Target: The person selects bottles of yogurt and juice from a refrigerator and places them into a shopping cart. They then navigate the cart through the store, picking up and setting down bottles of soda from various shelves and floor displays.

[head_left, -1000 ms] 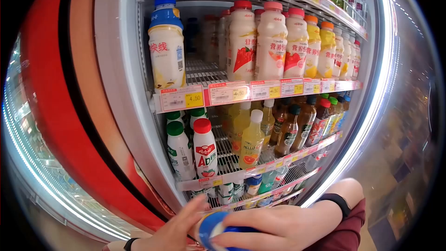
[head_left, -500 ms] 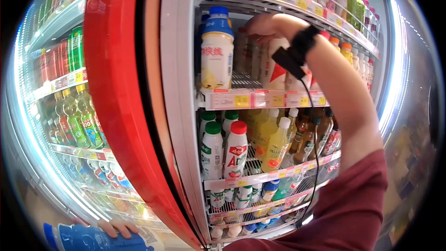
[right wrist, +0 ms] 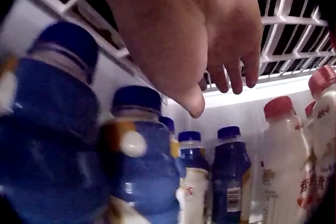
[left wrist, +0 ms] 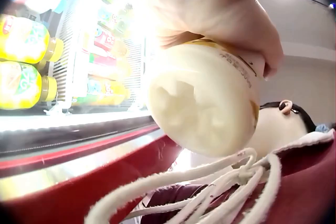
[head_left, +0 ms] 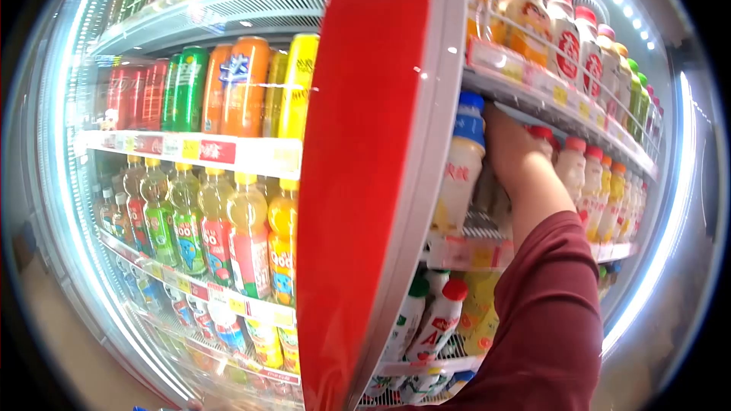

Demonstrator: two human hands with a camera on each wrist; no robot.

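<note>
In the left wrist view, my left hand grips a drink bottle whose pale, ridged base faces the camera. My right hand reaches deep into the fridge shelf, above the bottles and under the wire rack, with fingers extended and holding nothing. Below it stand blue-capped bottles in a row, with more blue-capped bottles farther back. In the head view, my right hand passes between the front blue-capped bottle and the red-capped bottles.
A white wire shelf hangs close over my right hand. The red fridge divider stands between two cabinets. Cans and soft drink bottles fill the left cabinet. A white-edged price rail runs along the shelf front.
Both hands were at the blue-labelled bottle low down; then my left hand held it alone. My right hand rose to the shelf and has reached deeper in. The head view has swung left.
</note>
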